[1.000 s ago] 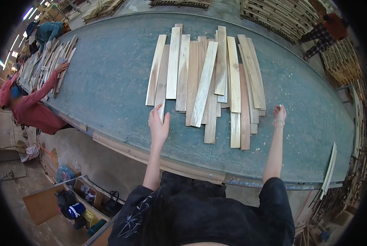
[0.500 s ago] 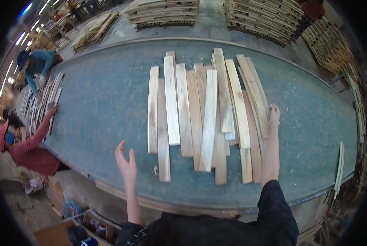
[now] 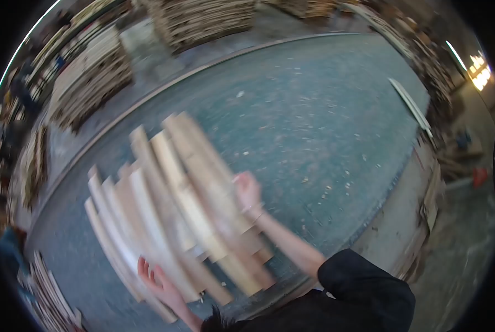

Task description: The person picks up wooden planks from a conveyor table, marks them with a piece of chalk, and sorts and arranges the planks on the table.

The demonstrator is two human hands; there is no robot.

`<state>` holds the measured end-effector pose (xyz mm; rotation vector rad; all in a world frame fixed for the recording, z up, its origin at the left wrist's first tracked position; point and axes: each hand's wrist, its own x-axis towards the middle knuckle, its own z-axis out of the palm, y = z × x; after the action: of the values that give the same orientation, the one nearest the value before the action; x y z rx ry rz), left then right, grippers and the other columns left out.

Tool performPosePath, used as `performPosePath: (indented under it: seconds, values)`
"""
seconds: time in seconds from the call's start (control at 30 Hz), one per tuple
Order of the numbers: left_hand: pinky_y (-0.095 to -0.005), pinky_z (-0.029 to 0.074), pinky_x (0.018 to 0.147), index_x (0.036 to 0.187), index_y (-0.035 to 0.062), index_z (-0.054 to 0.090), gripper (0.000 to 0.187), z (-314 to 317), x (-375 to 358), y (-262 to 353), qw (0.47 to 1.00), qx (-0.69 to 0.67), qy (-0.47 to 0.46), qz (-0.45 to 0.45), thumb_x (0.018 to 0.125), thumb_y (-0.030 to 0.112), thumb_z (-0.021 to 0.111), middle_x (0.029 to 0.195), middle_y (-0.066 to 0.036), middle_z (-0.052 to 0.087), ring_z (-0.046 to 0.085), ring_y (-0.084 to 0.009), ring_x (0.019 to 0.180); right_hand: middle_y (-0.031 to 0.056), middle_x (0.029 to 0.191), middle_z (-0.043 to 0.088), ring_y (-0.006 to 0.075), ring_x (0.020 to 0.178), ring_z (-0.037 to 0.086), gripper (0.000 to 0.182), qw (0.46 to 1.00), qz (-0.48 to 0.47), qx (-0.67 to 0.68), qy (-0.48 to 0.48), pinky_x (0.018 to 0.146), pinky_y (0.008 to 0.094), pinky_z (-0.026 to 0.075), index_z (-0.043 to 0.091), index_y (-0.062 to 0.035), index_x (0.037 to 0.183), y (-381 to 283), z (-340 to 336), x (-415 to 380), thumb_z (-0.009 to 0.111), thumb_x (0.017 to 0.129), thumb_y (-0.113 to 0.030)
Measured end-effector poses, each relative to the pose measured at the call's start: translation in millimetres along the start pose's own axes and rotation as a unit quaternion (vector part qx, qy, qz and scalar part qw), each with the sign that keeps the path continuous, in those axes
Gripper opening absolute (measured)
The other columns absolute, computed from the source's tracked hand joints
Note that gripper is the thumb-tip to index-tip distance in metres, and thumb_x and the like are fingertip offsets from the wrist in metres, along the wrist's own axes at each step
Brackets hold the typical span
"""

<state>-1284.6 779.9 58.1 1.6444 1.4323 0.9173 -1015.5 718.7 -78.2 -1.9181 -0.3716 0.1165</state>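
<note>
Several long, pale wooden slats (image 3: pixel 181 180) lie loosely fanned and partly overlapping on the green tabletop (image 3: pixel 314 138). My right hand (image 3: pixel 248 191) is right at the long edge of the outermost slat on the right. It looks curled, but motion blur smears its fingers. Over the near left ends of the slats, my left hand (image 3: pixel 158 281) has its fingers apart and overlaps the wood in this view. The slats reach from near my body toward the table's far side, their ends uneven.
Two thin strips (image 3: pixel 411 108) lie at the table's right end. Another bunch of slats (image 3: pixel 51 290) sits at the lower left, beside a person's blue sleeve (image 3: pixel 10 246). Stacked timber (image 3: pixel 203 22) stands beyond the far edge. Small wood chips dot the tabletop.
The view has swung to the right and tilted, so the slats now appear left of centre. My left hand has come in over the slats; my right hand stays at their right edge.
</note>
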Motion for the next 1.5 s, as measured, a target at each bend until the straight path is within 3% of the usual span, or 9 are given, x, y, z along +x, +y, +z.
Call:
performPosePath:
  seconds: [0.2, 0.37, 0.57, 0.77, 0.97, 1.1, 1.17, 1.4, 1.5]
  values:
    - [-0.0337, 0.029, 0.090, 0.118, 0.0023, 0.037, 0.038, -5, -21, 24, 0.996, 0.075, 0.020, 0.045, 0.083, 0.016, 0.044, 0.119, -0.010, 0.041, 0.039, -0.0240, 0.106, 0.0113, 0.088, 0.054, 0.0265, 0.085, 0.048, 0.027, 0.962, -0.070, 0.084, -0.252, 0.078, 0.0343, 0.038, 0.051, -0.0028, 0.104, -62, 36, -126, 0.049, 0.079, -0.013]
    - [-0.0359, 0.029, 0.090, 0.118, 0.0045, 0.037, 0.039, 45, -59, 74, 0.993, 0.037, -0.043, 0.105, 0.082, 0.017, 0.046, 0.118, -0.011, 0.041, 0.040, -0.0249, 0.105, 0.0112, 0.089, 0.056, 0.0255, 0.088, 0.051, 0.021, 0.957, -0.071, 0.121, -0.253, 0.080, 0.0338, 0.039, 0.054, -0.0020, 0.094, -67, -36, -90, 0.048, 0.080, -0.017]
    - [-0.0353, 0.030, 0.088, 0.114, 0.0044, 0.041, 0.036, 174, -147, 171, 0.969, -0.057, -0.166, 0.175, 0.080, 0.014, 0.049, 0.113, -0.011, 0.045, 0.040, -0.0225, 0.104, 0.0040, 0.066, 0.053, 0.0129, 0.064, 0.054, 0.010, 0.980, 0.039, 0.192, -0.036, 0.059, 0.0265, 0.044, 0.048, -0.0044, 0.076, 62, -302, 53, 0.044, 0.081, -0.012]
    - [-0.0322, 0.032, 0.088, 0.106, 0.0020, 0.046, 0.031, 339, -329, 296, 0.791, -0.208, -0.459, 0.348, 0.076, 0.007, 0.052, 0.108, -0.012, 0.047, 0.044, -0.0230, 0.103, 0.0050, 0.058, 0.057, 0.0106, 0.051, 0.055, 0.023, 0.940, 0.017, -0.065, 0.336, 0.044, 0.0251, 0.041, 0.052, -0.0050, 0.077, 189, -704, 190, 0.039, 0.086, -0.021]
    - [-0.0332, 0.034, 0.087, 0.096, 0.0006, 0.053, 0.020, 526, -475, 402, 0.683, -0.332, -0.582, 0.290, 0.077, 0.005, 0.048, 0.102, -0.014, 0.052, 0.048, -0.0270, 0.100, 0.0098, 0.068, 0.061, 0.0248, 0.064, 0.059, 0.032, 0.910, 0.007, -0.180, 0.373, 0.062, 0.0352, 0.045, 0.057, -0.0050, 0.078, 338, -966, 443, 0.041, 0.083, -0.032]
    - [-0.0373, 0.036, 0.085, 0.103, 0.0030, 0.049, 0.026, 603, -518, 521, 0.584, -0.459, -0.509, 0.435, 0.078, 0.012, 0.049, 0.104, -0.017, 0.052, 0.050, -0.0291, 0.094, 0.0149, 0.077, 0.059, 0.0297, 0.079, 0.055, 0.031, 0.906, 0.042, -0.258, 0.332, 0.072, 0.0385, 0.042, 0.060, -0.0058, 0.080, 380, -1029, 559, 0.043, 0.081, -0.032]
    - [-0.0517, 0.027, 0.089, 0.132, 0.0243, 0.013, 0.059, 622, -526, 556, 0.482, -0.427, -0.626, 0.439, 0.082, 0.056, 0.020, 0.125, -0.025, 0.027, 0.030, -0.0387, 0.113, 0.0157, 0.081, 0.058, 0.0305, 0.085, 0.052, 0.032, 0.903, 0.035, -0.304, 0.302, 0.075, 0.0396, 0.040, 0.060, -0.0064, 0.079, 398, -1050, 601, 0.043, 0.080, -0.034]
    - [-0.0530, 0.020, 0.090, 0.132, 0.0245, 0.011, 0.065, 693, -542, 590, 0.470, -0.402, -0.677, 0.398, 0.078, 0.059, 0.024, 0.128, -0.021, 0.019, 0.022, -0.0366, 0.116, 0.0143, 0.078, 0.061, 0.0270, 0.075, 0.058, 0.031, 0.959, 0.112, -0.150, 0.215, 0.068, 0.0341, 0.044, 0.061, -0.0055, 0.081, 471, -1070, 679, 0.046, 0.080, -0.033]
    - [-0.0537, 0.017, 0.091, 0.132, 0.0246, 0.009, 0.068, 696, -533, 588, 0.471, -0.372, -0.706, 0.376, 0.076, 0.060, 0.027, 0.130, -0.019, 0.016, 0.018, -0.0355, 0.117, 0.0131, 0.077, 0.061, 0.0261, 0.073, 0.058, 0.030, 0.916, 0.098, -0.332, 0.204, 0.066, 0.0334, 0.043, 0.059, -0.0048, 0.080, 465, -1058, 678, 0.046, 0.080, -0.032]
